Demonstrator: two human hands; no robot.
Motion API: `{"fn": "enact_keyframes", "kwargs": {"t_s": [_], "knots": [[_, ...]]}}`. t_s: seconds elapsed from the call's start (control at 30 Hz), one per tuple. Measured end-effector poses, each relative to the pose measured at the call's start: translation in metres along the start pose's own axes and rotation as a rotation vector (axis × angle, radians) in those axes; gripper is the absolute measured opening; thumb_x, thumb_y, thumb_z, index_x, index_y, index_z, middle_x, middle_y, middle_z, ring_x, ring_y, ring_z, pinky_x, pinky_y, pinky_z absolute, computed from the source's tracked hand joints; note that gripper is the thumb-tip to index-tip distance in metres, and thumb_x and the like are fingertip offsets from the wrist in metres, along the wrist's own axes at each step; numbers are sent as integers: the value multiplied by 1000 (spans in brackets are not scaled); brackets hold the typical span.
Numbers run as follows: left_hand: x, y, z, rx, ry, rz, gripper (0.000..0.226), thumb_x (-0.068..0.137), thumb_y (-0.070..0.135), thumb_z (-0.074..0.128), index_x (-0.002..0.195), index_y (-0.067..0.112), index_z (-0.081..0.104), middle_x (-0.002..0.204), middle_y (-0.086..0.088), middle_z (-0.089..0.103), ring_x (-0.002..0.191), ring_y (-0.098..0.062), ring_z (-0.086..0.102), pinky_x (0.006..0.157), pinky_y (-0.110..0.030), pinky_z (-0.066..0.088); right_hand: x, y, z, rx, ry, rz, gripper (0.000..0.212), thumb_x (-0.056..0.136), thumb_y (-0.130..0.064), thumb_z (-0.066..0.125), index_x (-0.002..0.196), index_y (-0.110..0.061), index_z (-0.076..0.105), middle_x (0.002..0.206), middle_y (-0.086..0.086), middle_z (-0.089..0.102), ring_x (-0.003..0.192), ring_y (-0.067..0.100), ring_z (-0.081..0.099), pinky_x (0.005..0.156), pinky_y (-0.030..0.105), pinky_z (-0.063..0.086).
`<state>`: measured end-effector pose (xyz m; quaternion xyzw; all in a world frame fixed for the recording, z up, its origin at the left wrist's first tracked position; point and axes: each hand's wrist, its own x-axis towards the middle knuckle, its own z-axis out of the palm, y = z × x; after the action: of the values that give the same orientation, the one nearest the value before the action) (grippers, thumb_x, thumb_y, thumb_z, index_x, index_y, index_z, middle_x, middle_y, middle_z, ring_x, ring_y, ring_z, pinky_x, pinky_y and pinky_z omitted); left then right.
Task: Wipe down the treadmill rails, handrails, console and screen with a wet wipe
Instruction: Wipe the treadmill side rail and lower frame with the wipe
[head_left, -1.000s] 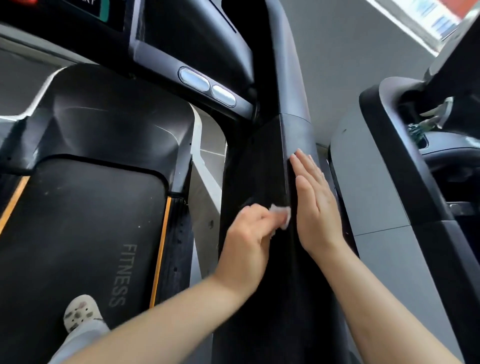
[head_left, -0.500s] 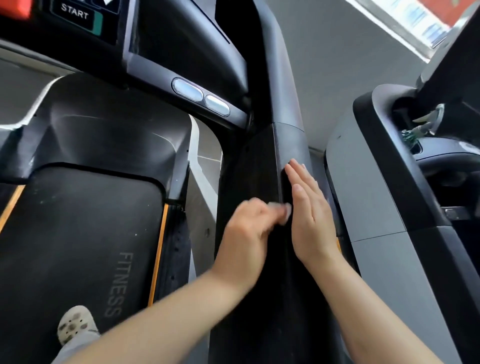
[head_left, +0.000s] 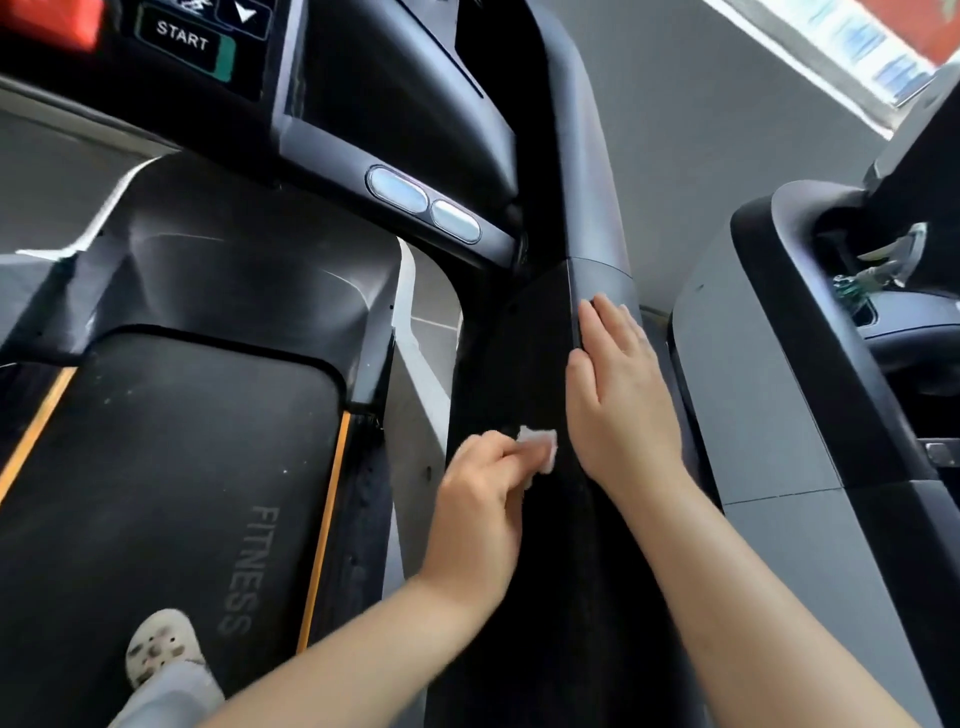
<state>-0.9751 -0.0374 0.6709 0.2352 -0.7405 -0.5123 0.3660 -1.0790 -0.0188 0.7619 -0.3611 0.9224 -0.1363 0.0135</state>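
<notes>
We found the broad black treadmill handrail (head_left: 524, 364) running between the dark running belt (head_left: 171, 467) on the left and a neighbouring grey machine (head_left: 753, 395) on the right, the black console (head_left: 395, 104) above.

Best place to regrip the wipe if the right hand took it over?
Probably the free white corner of the wipe, approached from the right. It sticks out past the left hand's fingers toward the right hand, which lies flat on the upright; the rest is bunched under the left fingers.
</notes>
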Motion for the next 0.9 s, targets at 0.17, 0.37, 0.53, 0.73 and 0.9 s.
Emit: {"fn": "enact_keyframes", "kwargs": {"t_s": [0.17,0.37,0.53,0.73,0.9], "knots": [[86,-10,15,-80,41,-96,17,87,11,59,87,1,73,73,0,56,70,-5,50,72,-3,36,0,1,-1,-24,25,9,66,85,-28,18,147,-12,29,156,1,23,145,13,11,113,17,2],[42,-17,9,-64,73,-158,20,84,2,52,88,2,72,77,-4,62,72,4,44,73,2,34,-1,-2,2,-149,7,-11,67,85,-30,19,148,-10,28,156,4,21,144,18,12,113,20,3],[42,-28,11,-78,40,-172,24,81,4,50,88,1,72,76,0,59,69,5,45,71,3,33,1,-4,1,-245,-37,-21,70,83,-32,18,150,-10,20,158,6,15,144,19,7,115,23,1],[83,-41,16,-157,77,-259,20,93,14,57,93,2,73,70,9,51,67,7,51,66,-1,35,0,-6,1,-261,-55,-13,64,89,-29,21,150,-10,18,158,6,14,143,19,7,118,29,8],[-1,-34,5,-120,50,-166,15,86,16,50,92,14,64,73,16,53,73,-4,46,69,1,36,1,-7,-1,-289,-95,-15,59,95,-28,24,151,-9,13,158,7,10,144,19,3,118,29,5]]}}
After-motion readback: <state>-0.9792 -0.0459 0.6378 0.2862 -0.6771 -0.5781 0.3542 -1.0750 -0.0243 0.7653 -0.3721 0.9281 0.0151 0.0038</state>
